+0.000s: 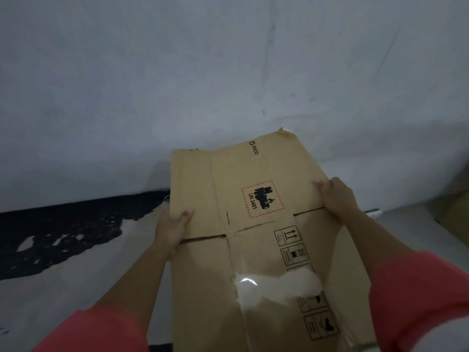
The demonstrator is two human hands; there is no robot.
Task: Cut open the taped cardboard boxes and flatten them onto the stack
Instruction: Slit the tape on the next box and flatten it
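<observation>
A flattened brown cardboard box (228, 189) with a "UN 3481" battery label and a torn white patch of tape is held up in front of me, its far end near the wall. My left hand (172, 227) grips its left edge, thumb on top. My right hand (335, 196) grips the right edge, fingers curled over the top face. Both forearms wear pink sleeves.
A pale grey wall (203, 72) fills the upper view. The floor (63, 288) is light with a dark patchy stain (63, 232) at the left. More brown cardboard (454, 212) shows at the right edge, beside a small white object (374, 213) by the wall.
</observation>
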